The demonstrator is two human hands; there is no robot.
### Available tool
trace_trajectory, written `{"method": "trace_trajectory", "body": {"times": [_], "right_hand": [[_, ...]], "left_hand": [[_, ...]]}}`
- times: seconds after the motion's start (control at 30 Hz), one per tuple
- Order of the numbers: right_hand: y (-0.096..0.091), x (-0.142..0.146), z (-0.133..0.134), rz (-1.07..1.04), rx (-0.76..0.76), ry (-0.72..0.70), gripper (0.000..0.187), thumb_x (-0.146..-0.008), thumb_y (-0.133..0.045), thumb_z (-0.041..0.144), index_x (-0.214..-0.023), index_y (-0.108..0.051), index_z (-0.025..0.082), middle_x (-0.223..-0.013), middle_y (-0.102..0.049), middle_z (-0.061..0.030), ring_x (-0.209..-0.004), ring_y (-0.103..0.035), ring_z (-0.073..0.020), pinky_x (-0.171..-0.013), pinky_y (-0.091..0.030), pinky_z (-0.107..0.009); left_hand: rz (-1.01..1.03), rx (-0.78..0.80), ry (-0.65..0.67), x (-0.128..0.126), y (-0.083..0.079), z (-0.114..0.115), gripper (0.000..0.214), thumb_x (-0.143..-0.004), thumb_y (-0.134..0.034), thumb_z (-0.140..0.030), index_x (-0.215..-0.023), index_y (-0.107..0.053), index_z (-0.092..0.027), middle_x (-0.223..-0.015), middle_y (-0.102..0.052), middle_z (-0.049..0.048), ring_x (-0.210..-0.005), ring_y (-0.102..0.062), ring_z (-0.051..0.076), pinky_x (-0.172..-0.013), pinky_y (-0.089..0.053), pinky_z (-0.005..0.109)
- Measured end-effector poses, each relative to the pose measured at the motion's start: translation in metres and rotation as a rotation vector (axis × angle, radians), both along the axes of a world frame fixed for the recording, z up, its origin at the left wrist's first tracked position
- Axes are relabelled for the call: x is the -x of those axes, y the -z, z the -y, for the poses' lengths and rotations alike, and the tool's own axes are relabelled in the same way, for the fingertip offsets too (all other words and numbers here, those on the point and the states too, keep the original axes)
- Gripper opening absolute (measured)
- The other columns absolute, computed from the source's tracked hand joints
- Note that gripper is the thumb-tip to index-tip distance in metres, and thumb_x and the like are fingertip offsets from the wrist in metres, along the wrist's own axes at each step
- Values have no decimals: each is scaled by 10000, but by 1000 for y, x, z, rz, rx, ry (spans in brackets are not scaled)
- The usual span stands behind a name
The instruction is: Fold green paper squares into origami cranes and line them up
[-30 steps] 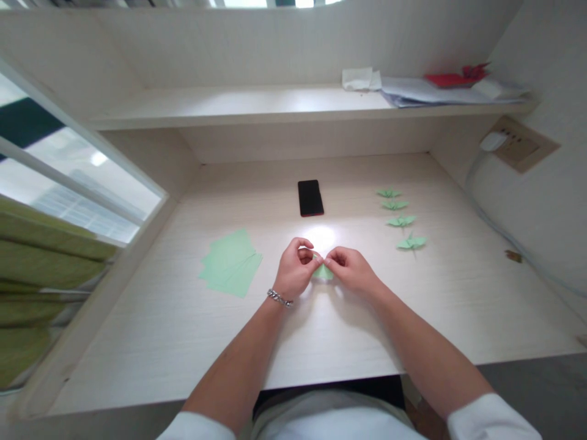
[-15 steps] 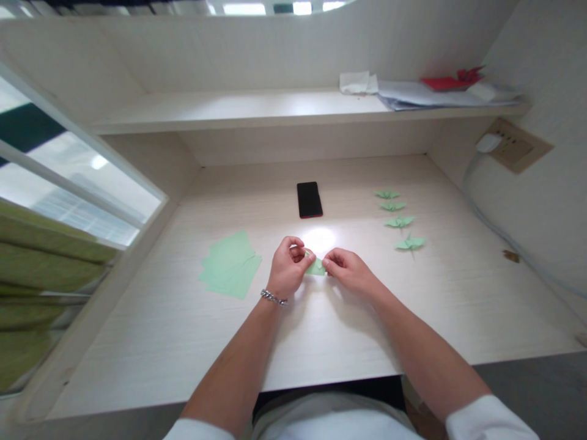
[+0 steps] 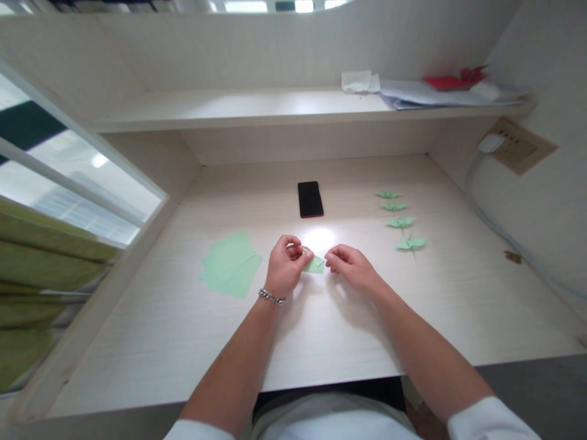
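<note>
My left hand (image 3: pixel 287 263) pinches a small folded piece of green paper (image 3: pixel 315 266) between thumb and curled fingers, just above the desk. A small flap stands out on the paper's upper side; its left part is hidden by my thumb. My right hand (image 3: pixel 347 263) is beside the paper's right corner, a narrow gap away, its fingers bent and the tips slightly apart. To the left of my hands lies a fanned stack of green paper sheets (image 3: pixel 232 266). Several folded green paper cranes stand in a column on the right, the nearest paper crane (image 3: pixel 411 244) being the largest in view.
A black phone (image 3: pixel 310 199) lies on the desk (image 3: pixel 183 348) beyond my hands. Papers (image 3: pixel 419 95) and a red folded paper (image 3: pixel 472 74) rest on the shelf (image 3: pixel 229 104) above. At right, a white cable (image 3: pixel 486 217) runs down from a wall socket (image 3: pixel 523 146).
My right hand has let go of the paper's right corner and moved slightly right. More of the folded paper now shows, still in my left hand.
</note>
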State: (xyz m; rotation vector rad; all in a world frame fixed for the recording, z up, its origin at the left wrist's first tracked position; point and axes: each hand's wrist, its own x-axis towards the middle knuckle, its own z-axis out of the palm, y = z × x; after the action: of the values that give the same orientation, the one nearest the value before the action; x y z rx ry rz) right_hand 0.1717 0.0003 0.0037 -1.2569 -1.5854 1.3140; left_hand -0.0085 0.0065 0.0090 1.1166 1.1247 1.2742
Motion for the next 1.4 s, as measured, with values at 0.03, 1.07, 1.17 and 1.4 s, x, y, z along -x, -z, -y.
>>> {"method": "trace_trajectory", "body": {"times": [0.03,1.07,1.17,1.4], "right_hand": [[-2,2,2,17,-17,-9,191,-836,-520,347,-795,-590,174,-701,-605,2,-635,-542,-130,-599,-407,-248],[3,7,1,-214,120,-46,193,-740,-633,350,-691,-575,174,-627,-532,21,-587,-474,-119,-564,-381,-240],[3,7,1,-220,107,-12,179,-743,-631,340,-697,-579,175,-624,-532,20,-585,-477,-120,-564,-388,-240],[-1,6,3,-23,10,-25,211,-788,-590,369,-708,-584,173,-662,-566,7,-618,-503,-129,-581,-389,-244]], "left_hand": [[-1,4,13,-1,0,1,399,-641,-757,-202,-882,-440,-194,-685,-623,-21,-613,-587,103,-587,-455,210],[120,93,132,-3,-2,1,365,-750,-680,-364,-1031,-560,-163,-673,-644,9,-573,-594,126,-561,-481,253],[84,86,125,-4,-2,2,377,-757,-676,-381,-1042,-562,-163,-696,-651,17,-607,-612,133,-595,-493,263],[37,16,143,-7,-1,4,400,-612,-791,-222,-936,-564,-160,-723,-667,14,-662,-640,136,-614,-477,228]]}}
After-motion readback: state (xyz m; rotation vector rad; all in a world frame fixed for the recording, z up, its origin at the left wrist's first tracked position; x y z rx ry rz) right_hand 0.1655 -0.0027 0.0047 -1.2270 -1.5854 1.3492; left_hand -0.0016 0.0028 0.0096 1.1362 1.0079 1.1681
